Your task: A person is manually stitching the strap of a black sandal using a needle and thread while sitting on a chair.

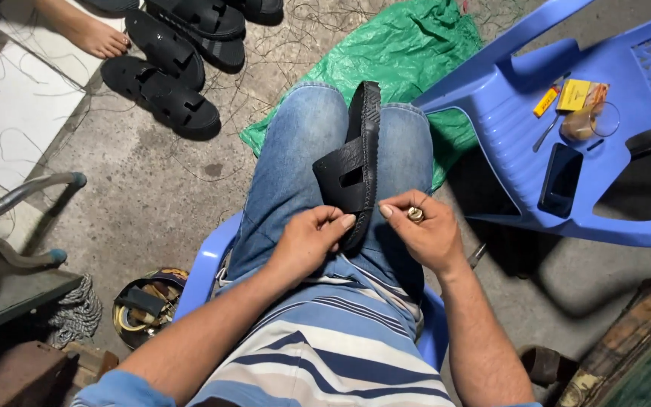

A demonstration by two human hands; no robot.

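Observation:
A black sandal [356, 162] stands on its edge between my knees, clamped by my blue-jeaned legs, with its sole to the right. My left hand [312, 240] grips the near end of the sandal, thumb pressed on its edge. My right hand [425, 230] sits just right of the sandal with fingers pinched together; a small shiny metal piece shows on top of its fingers. I cannot tell whether a needle or thread is in the pinch.
A blue plastic chair [521, 136] at my right carries a dark phone [560, 179], a yellow box [576, 95], a lighter and a glass. Several black sandals [163, 94] lie on the concrete floor at upper left beside another person's bare foot [92, 34]. Green plastic sheet [401, 53] lies ahead.

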